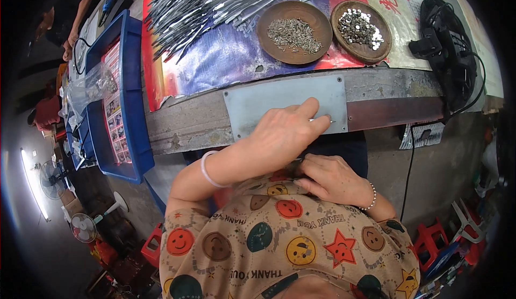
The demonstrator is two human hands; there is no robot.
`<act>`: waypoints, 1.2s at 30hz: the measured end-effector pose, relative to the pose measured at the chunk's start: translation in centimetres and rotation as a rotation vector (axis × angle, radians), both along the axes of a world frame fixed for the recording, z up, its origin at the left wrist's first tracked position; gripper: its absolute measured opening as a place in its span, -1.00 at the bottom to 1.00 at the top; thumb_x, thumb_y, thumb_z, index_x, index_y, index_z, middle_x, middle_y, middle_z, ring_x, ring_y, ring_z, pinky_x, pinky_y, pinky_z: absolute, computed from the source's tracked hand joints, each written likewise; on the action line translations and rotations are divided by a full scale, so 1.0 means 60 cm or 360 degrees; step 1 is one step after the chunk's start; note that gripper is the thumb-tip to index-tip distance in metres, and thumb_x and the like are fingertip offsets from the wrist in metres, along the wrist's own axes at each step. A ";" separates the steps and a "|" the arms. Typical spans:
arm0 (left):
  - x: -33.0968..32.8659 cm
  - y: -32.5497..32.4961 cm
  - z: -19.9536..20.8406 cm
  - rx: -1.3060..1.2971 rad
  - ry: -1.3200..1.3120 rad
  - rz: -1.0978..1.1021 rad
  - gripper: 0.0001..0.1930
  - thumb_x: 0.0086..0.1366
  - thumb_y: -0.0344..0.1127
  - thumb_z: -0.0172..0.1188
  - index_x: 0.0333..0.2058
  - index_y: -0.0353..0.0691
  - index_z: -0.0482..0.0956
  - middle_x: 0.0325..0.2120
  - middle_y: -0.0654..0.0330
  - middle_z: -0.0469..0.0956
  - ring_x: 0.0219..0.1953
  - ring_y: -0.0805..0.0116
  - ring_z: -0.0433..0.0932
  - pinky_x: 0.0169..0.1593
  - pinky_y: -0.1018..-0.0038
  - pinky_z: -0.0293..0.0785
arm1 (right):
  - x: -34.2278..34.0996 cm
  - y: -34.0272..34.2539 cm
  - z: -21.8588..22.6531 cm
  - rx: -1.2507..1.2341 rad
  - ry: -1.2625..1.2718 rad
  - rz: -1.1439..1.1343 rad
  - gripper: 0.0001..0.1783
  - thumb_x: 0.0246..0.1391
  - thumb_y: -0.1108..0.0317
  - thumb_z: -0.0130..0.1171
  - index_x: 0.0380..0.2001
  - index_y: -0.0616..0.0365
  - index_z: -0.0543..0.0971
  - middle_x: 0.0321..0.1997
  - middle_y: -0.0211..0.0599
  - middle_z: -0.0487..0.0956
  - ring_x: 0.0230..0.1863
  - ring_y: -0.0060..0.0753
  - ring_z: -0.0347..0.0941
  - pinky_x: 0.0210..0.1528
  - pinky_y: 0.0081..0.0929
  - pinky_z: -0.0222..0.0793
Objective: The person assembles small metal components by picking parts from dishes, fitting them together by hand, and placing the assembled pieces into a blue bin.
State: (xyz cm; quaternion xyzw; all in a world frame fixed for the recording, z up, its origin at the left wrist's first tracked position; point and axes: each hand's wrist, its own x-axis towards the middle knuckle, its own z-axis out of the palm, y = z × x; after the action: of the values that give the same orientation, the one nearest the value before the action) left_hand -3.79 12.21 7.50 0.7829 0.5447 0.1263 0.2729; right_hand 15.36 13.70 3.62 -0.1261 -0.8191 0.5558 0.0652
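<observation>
Small, thin silver-coloured metal piece (332,121) at centre of frame, slightly right, by the right end of a pale grey rectangular metal plate (279,94); only its tip shows, the rest hidden by fingers. Left hand (287,127), white bangle at the wrist, pinches it between thumb and forefinger above the plate, which is screwed down along the edge of a worn grey table (188,124). Right hand (334,178), beaded bracelet at the wrist, is just below centre, close to the patterned tan shirt (301,250); fingers bent and bunched, their tips partly hidden, so cannot tell whether anything is held. Beyond the plate, upper centre: round brown wooden bowl (301,11) of short metal pins; just beside it to the right, smaller round brown wooden bowl (370,59) of silver and dark bronze-toned discs. Heap of long, slender silver metal strips (209,8) spreads over a glossy red-and-blue printed sheet (199,78), top left of centre. Deep blue rectangular plastic tray (138,100) at left; black cabled object (449,46), kind unclear, at upper right.
</observation>
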 end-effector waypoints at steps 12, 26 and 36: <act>-0.018 -0.099 -0.011 -0.0173 -0.1408 0.0755 -0.70 0.31 -0.53 0.03 0.02 -0.37 0.45 -0.37 0.13 0.52 -0.51 0.53 0.42 -0.48 0.61 0.32 | -0.031 0.005 0.018 -0.0472 0.0181 -0.0887 -0.87 0.09 0.45 0.18 -0.34 0.30 0.48 -0.45 -0.24 0.49 -0.50 -0.47 0.44 -0.45 -0.57 0.35; 0.061 -0.153 -0.071 0.0294 -0.2300 0.1090 -0.69 0.40 -0.52 -0.12 0.10 -0.37 0.26 -0.08 0.14 0.45 -0.10 0.53 0.43 -0.01 0.62 0.36 | -0.111 -0.006 0.013 0.0852 0.0485 -0.0832 -0.87 0.11 0.42 0.14 -0.45 0.24 0.44 -0.54 -0.13 0.45 -0.54 -0.29 0.46 -0.55 -0.40 0.31; 0.076 -0.158 -0.068 0.0633 -0.2180 0.1220 -0.69 0.40 -0.47 -0.07 0.08 -0.36 0.24 -0.11 0.14 0.46 -0.11 0.53 0.43 0.00 0.60 0.35 | -0.134 0.012 0.004 0.0621 0.0961 -0.0679 -0.73 0.11 0.27 0.20 -0.50 0.19 0.39 -0.68 -0.31 0.31 -0.73 -0.35 0.27 -0.70 -0.42 0.12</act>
State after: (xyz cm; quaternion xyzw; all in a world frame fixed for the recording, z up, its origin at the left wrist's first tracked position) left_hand 0.77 2.76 3.40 0.3245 0.4543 0.7570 0.3395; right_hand 7.33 14.44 3.85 -0.1096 -0.8087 0.3764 0.4386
